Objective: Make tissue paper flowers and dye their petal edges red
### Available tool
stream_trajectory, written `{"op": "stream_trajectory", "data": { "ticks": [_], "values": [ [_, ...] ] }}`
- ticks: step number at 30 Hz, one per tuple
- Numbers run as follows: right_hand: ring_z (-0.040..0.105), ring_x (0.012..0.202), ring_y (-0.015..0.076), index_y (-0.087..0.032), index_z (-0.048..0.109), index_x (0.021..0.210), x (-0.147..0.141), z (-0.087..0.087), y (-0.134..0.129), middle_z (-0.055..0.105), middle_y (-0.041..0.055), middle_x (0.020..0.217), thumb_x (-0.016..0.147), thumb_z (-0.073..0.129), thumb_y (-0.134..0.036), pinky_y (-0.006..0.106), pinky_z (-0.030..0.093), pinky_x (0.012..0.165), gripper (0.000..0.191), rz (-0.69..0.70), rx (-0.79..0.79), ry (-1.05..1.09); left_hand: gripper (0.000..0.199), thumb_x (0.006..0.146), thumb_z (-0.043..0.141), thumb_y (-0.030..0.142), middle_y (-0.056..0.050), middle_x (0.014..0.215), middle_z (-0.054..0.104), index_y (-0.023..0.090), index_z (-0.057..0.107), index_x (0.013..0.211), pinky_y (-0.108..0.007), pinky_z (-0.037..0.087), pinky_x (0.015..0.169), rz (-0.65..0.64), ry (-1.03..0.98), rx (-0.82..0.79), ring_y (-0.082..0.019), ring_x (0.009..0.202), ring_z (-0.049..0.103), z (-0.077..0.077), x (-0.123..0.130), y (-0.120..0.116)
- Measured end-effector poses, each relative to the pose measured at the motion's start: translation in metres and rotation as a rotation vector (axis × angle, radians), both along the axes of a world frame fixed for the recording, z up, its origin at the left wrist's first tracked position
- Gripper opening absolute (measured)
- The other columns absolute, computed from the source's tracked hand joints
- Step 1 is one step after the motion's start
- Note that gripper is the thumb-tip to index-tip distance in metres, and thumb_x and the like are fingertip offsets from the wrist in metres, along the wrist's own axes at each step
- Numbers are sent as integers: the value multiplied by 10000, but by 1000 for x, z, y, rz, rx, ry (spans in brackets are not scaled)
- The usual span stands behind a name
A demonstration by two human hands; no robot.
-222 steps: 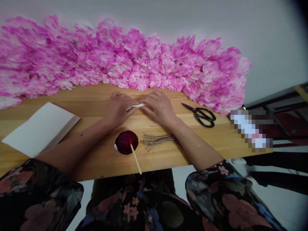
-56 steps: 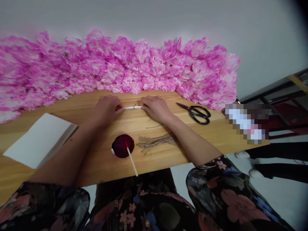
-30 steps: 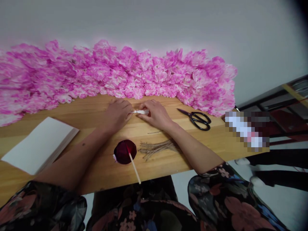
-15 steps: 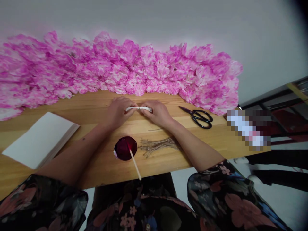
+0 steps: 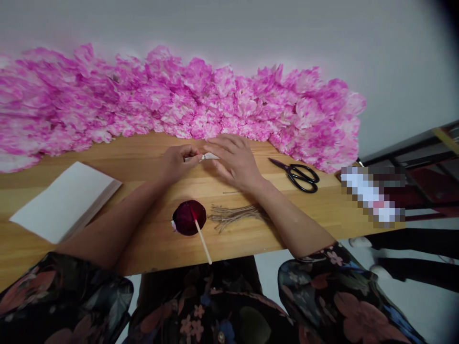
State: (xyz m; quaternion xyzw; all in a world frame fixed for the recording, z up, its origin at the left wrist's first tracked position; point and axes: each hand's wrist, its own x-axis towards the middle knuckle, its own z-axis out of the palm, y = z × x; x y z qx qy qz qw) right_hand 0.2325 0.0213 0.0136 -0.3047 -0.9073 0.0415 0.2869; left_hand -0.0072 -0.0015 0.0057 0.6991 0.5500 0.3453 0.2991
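A narrow white bundle of folded paper [image 5: 211,156], pinched in at its middle, lies between my hands above the table. My left hand [image 5: 175,162] holds its left end and middle between thumb and curled fingers. Over the right end my right hand [image 5: 239,162] is open, its fingers stretched out and the thumb apart below. Part of the bundle is hidden by the fingers. Closer to me stands a bowl of dark red liquid [image 5: 184,223] with a pale wooden stick [image 5: 203,243] leaning out. Thin brown twigs [image 5: 233,214] lie beside it, partly under my right forearm.
Black-handled scissors [image 5: 301,177] lie right of my right hand. A stack of white paper [image 5: 66,203] sits at the left. Pink paper flowers [image 5: 215,98] line the back of the wooden table [image 5: 150,258]. Another person's dark-clothed legs [image 5: 416,243] show at the right.
My right hand has let go of its grip on the bundle's right end and spread its fingers over it. My left hand has shifted towards the pinched middle.
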Motion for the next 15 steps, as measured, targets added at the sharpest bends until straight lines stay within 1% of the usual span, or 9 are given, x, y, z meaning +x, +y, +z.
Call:
{"op": "stream_trajectory", "data": {
  "ticks": [3,5,7,11,15],
  "values": [
    [660,1340,311,-261,778,1403,-3,-5,2,811,97,1397,1146,563,-389,557,400,1238,359,-25,-67,-18,115,999,687,197,0,839,729,154,793,988,-298,397,760,-40,211,66,-154,785,592,4,3,0],
    [695,1252,297,-251,816,1291,-4,-7,5,846,89,1288,1150,573,-357,542,390,1230,300,-26,-119,-52,116,989,689,146,-40,932,769,148,804,1006,-327,437,842,-110,329,113,-193,899,646,5,2,2],
    [708,1198,298,-239,831,1209,-3,-8,7,856,93,1228,1136,595,-302,527,396,1203,255,-41,-164,-95,122,980,701,143,-72,1035,787,148,804,1044,-362,467,923,-172,420,165,-235,1008,667,2,-1,6],
    [712,1199,311,-208,828,1220,-2,-7,6,846,123,1255,1092,653,-226,490,421,1145,218,-89,-216,-127,227,975,745,224,-101,1144,774,136,791,1180,-407,496,997,-180,528,239,-285,1107,664,-6,-8,10],
    [715,1228,314,-211,821,1264,-3,-4,4,841,118,1294,1075,709,-246,484,409,1152,222,-80,-237,-130,275,1003,729,263,-122,1205,766,126,783,1235,-424,495,1030,-208,573,216,-297,1150,651,-5,-8,8]
  ]
}}
